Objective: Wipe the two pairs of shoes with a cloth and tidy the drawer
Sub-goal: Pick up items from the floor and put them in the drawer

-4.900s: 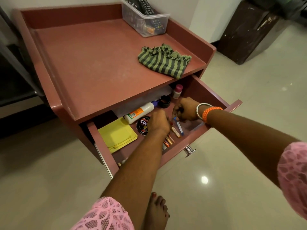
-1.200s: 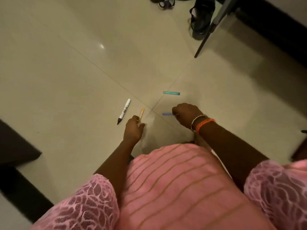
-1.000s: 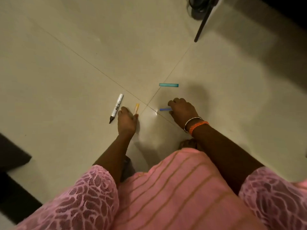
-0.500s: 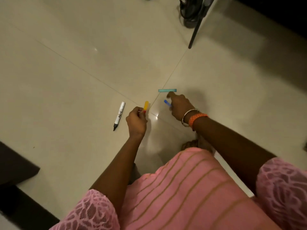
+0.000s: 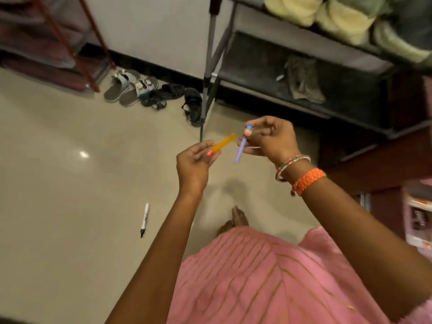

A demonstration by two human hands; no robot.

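My left hand (image 5: 194,163) pinches a short orange pen (image 5: 223,143) that points up and to the right. My right hand (image 5: 272,137) holds a blue pen (image 5: 240,149) that hangs down from its fingers; whether it holds anything more I cannot tell. Both hands are raised above the floor, close together. A black-and-white marker (image 5: 144,219) lies on the tiles below my left arm. Two pairs of shoes stand by the far wall: grey-white sandals (image 5: 131,86) and black sandals (image 5: 177,97). The drawer is out of view.
A tripod leg (image 5: 207,90) stands just behind the black sandals. A dark low shelf (image 5: 304,73) with a crumpled cloth (image 5: 302,78) runs along the right. A red-framed rack (image 5: 70,43) is at the far left. My foot (image 5: 238,217) shows below my hands.
Both hands have lifted off the floor with the pens, and the view has risen to show the wall and the shoes. The teal pen on the floor is no longer visible.
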